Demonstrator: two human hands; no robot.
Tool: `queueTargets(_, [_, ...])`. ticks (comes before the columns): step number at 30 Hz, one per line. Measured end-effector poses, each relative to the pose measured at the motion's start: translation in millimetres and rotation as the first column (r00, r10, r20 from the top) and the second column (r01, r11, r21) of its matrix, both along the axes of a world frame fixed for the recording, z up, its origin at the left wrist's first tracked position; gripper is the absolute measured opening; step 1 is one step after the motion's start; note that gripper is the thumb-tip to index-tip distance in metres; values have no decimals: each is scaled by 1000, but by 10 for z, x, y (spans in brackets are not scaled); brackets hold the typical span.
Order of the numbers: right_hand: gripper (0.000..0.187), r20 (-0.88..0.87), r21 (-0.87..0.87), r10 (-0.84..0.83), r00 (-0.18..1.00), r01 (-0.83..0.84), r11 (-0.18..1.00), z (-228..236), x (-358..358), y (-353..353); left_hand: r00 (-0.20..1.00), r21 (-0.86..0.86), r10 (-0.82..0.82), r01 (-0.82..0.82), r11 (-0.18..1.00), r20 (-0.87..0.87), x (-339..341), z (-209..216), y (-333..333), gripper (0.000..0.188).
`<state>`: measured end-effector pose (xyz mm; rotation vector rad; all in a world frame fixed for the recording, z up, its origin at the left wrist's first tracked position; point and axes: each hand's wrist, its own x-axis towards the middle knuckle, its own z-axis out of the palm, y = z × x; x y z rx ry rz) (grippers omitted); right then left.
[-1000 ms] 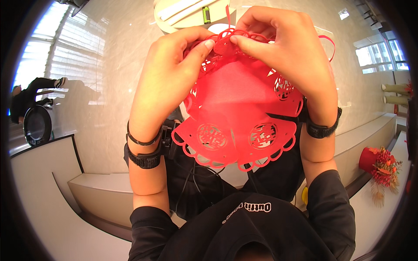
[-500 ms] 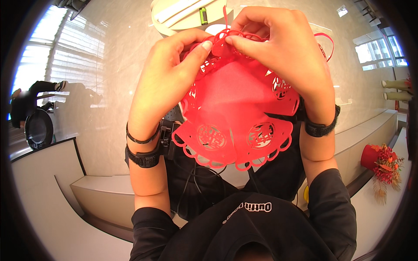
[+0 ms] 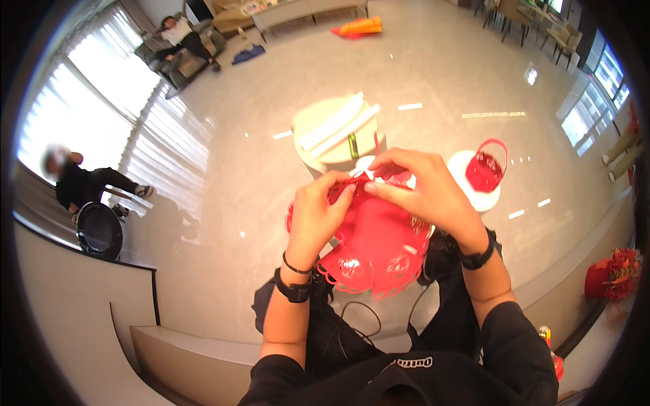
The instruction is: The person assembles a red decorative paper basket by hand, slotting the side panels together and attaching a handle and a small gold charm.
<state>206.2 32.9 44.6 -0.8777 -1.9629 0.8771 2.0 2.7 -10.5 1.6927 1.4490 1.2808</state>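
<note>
A red felt-like decorative piece point(image 3: 382, 237) with cut-out round patterns and scalloped edges spreads over my lap; it looks like part of a folding lantern. My left hand point(image 3: 317, 211) pinches its far edge between thumb and fingers. Close beside it, my right hand point(image 3: 430, 196) pinches the same edge, the two thumbs nearly meeting. The joint between the fingertips is small and partly hidden. A thin red strip point(image 3: 376, 142) sticks up behind my right fingers.
Ahead, a round cream stool point(image 3: 305, 159) bears white strips point(image 3: 342, 125) and a green cylinder point(image 3: 353, 146). At right, a red handled basket point(image 3: 485, 172) sits on a white round stool point(image 3: 482, 201). One person point(image 3: 88, 179) sits left; another point(image 3: 183, 37) reclines far off.
The view has tilted up, showing more of the room and the red basket at right. Both hands and the red piece appear lower and smaller; both pinches stay at its far edge.
</note>
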Motion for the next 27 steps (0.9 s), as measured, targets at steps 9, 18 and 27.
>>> queueTargets(9, [30,-366,189,353,861,-302,934,991,290,-1026,831,-18,145,-160,987,537,-993,-239,-281,19])
queueTargets(18, [29,-163,666,542,825,-314,677,1920,404,-1736,599,-88,163,-153,984,784,-1296,-993,-442,20])
queueTargets(27, [26,-105,775,397,912,-175,607,2230,694,-2313,606,-79,180,-190,979,775,-1373,-1238,-283,19])
